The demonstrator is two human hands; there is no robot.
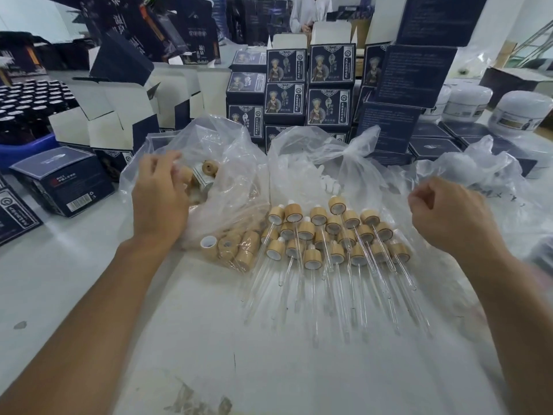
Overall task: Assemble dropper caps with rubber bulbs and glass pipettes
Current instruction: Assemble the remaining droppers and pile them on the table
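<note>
Your left hand reaches into the mouth of the cap bag, fingers bent toward the loose caps inside. They blur there, so I cannot tell whether you already pinch one. Reaching in from the open top makes sense, since that is where the bag gapes and the caps sit exposed.

Your right hand hovers over the edge of the pipette bag, fingers curled in as if pinching. What it holds, if anything, is too thin or too clear to make out; it may be a glass pipette or just plastic film.

Between your hands lie the finished droppers, caps bunched together at the far side and pipettes fanned toward you. Laid that way, the glass stays flat on the table and the pile does not roll.

A few spare caps rest just left of that pile, partly under the bag's plastic, close to your left wrist. The bulb bag stands in the middle, behind the droppers, within reach of either hand. Boxes are stacked well behind.

Judging by the pile, you are well into the batch, and you are likely fetching the next parts.
</note>
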